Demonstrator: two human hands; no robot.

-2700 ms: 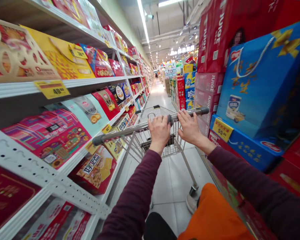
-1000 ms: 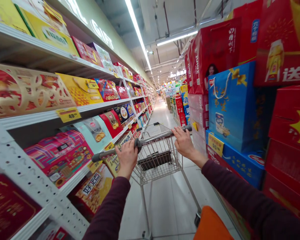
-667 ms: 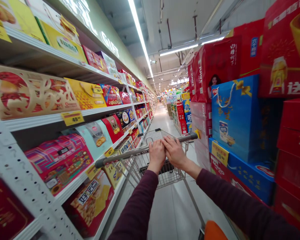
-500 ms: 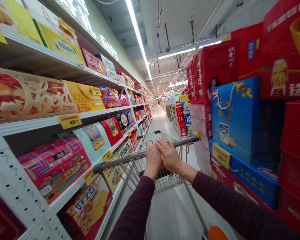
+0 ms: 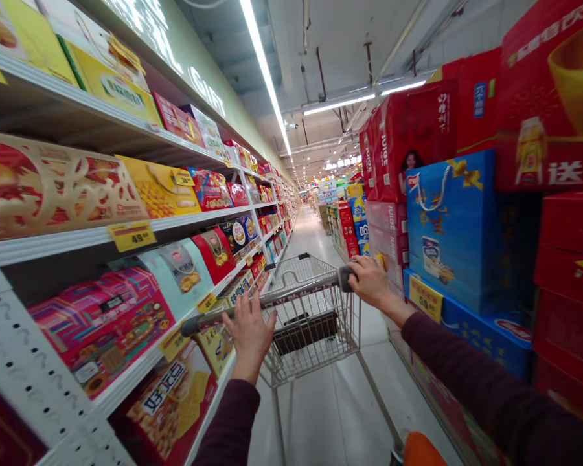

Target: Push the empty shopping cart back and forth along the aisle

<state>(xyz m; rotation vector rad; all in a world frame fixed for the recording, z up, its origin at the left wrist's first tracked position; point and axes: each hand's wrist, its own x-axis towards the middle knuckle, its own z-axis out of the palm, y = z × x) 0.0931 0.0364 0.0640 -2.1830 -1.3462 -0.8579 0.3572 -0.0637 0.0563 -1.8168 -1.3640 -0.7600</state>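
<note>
A metal shopping cart [image 5: 301, 372] stands before me, its grey push handle [image 5: 304, 290] running across the middle of the view. My right hand [image 5: 373, 283] is wrapped round the handle's right end. Toward the left end, my left hand [image 5: 251, 333] has its fingers spread, with the tips at the bar; whether they touch it I cannot tell for sure. A dark panel [image 5: 307, 331] sits on the cart's near side, below the handle. I see no goods in the visible part of the wire basket.
White shelves [image 5: 78, 243] with boxed snacks and yellow price tags line the left, close to the handle. Stacked red cartons [image 5: 571, 259] and a blue gift bag [image 5: 449, 233] border the right. A pale floor aisle [image 5: 307, 230] runs ahead. Something orange [image 5: 420, 450] shows at the bottom.
My hands were together at the middle of the handle. They have parted: the left moved left with spread fingers, the right moved to the right end and gripped it.
</note>
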